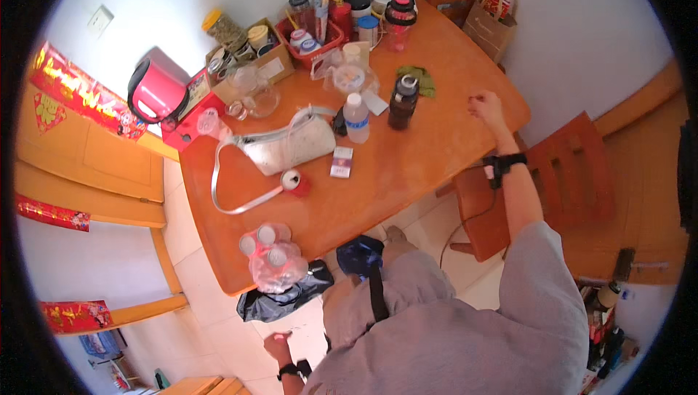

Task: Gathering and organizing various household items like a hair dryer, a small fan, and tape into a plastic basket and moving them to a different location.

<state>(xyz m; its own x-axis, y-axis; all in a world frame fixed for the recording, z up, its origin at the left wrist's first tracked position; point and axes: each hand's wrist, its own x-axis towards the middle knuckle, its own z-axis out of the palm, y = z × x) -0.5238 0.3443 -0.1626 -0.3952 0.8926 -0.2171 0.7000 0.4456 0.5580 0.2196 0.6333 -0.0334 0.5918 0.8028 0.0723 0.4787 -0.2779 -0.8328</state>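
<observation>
Above the right part of the wooden table [381, 198] is my right hand [487, 109], its fingers curled; whether it holds anything is unclear. The nearest things to it are a green cloth [422, 81] and a dark bottle [402, 106]. My left hand [278, 343] hangs low beside my body, below the table's near left corner, with a small pink patch at its fingers. Shrink-wrapped cans [277, 258] stand near that corner, by a black plastic bag [289, 297]. Farther in lie a red can [295, 182], a white handbag [294, 144], a small box [341, 162] and a clear bottle [357, 122].
A red basket [313, 57], a cardboard box [272, 65], jars and a pink tumbler [399, 24] crowd the back edge. At the left corner is a red appliance [158, 87]. A wooden chair [572, 171] stands at the right, with a cable hanging near its seat.
</observation>
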